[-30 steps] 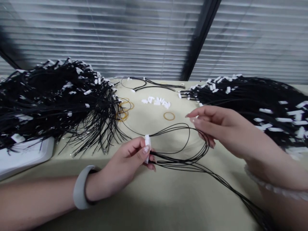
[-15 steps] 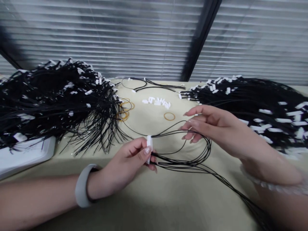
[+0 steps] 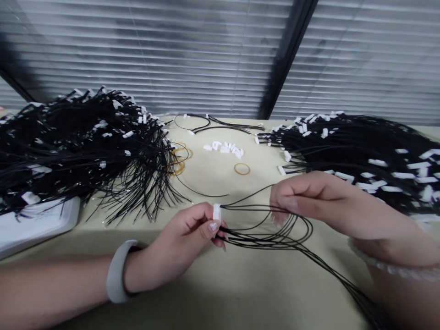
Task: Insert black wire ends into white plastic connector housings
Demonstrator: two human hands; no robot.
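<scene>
Between the thumb and fingers of my left hand (image 3: 192,238) is a small white connector (image 3: 217,212), held upright. Several thin black wires (image 3: 261,240) run out of its right side, bend in loops, and trail off to the lower right. My right hand (image 3: 309,199) pinches some of the upper wires a short way to the right of the connector. Its fingertips are partly blurred, and the wires pass behind the thumb.
A large heap of black wires with white connectors (image 3: 68,137) lies on the left, another heap (image 3: 360,146) on the right. Loose white connectors (image 3: 225,148), a rubber band (image 3: 242,169) and more rubber bands (image 3: 177,167) lie between. A white tray (image 3: 65,217) sits at left; window blinds (image 3: 192,55) stand behind.
My right hand has moved slightly right and down, and its fingers have closed on the wires, drawing the upper ones straighter. My left hand keeps the connector, now slightly lower.
</scene>
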